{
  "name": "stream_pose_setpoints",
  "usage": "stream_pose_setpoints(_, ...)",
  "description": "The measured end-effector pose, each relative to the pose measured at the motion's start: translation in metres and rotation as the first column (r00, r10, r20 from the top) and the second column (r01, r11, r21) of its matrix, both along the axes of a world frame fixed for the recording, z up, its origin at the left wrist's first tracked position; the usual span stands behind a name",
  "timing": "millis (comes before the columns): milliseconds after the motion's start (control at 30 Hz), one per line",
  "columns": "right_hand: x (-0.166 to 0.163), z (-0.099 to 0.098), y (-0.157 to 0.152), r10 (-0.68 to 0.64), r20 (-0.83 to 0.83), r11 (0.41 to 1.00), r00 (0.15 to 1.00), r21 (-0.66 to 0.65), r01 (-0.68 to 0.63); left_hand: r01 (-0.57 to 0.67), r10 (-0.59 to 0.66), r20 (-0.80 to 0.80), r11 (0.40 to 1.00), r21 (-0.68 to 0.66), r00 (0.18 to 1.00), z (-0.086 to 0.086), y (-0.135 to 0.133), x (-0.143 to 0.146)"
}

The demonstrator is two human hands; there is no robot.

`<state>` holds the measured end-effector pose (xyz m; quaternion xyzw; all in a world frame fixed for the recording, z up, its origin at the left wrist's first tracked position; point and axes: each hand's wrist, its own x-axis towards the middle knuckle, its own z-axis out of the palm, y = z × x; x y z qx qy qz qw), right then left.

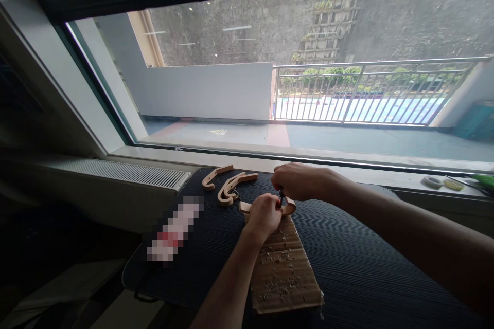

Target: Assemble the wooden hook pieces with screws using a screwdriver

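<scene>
A curved, hook-shaped wooden piece (288, 208) lies across the far end of a cardboard slab (283, 272) pitted with many holes. My left hand (265, 214) is closed over the middle of this piece, pressing it down. Above it, my right hand (293, 180) makes a fist around a screwdriver-like tool (281, 196). Only its dark, upright shaft shows; the handle is hidden in my fist, and its tip is hidden by my left fingers. More wooden hooks (217, 176) of the same shape rest to the left, with small dark metal bits (235, 193) beside them.
The dark table (358, 247) stands against a windowsill (247, 161). A pixelated pale and red item (173, 234) is on its left side. Round rolls (432, 182) sit on the sill at right. A white radiator (123, 170) is at left, below a large window.
</scene>
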<state>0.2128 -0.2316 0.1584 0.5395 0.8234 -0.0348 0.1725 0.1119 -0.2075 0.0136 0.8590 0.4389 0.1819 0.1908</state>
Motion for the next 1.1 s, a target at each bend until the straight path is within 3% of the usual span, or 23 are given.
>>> stream_pose_setpoints(333, 0.0049, -0.001, -0.0001, -0.008, -0.079, 0.999, 0.997, 0.041, 0.012, -0.008, 0.008, 0.005, 1.0, -0.024, 1.0, -0.0001, -0.0009, 0.0001)
stream_pose_setpoints(1100, 0.0029, -0.0028, -0.0065, -0.078, 0.019, 0.991, 0.997, 0.114, 0.075, -0.022, 0.022, -0.016, 1.0, -0.012, 1.0, -0.0015, -0.001, 0.0041)
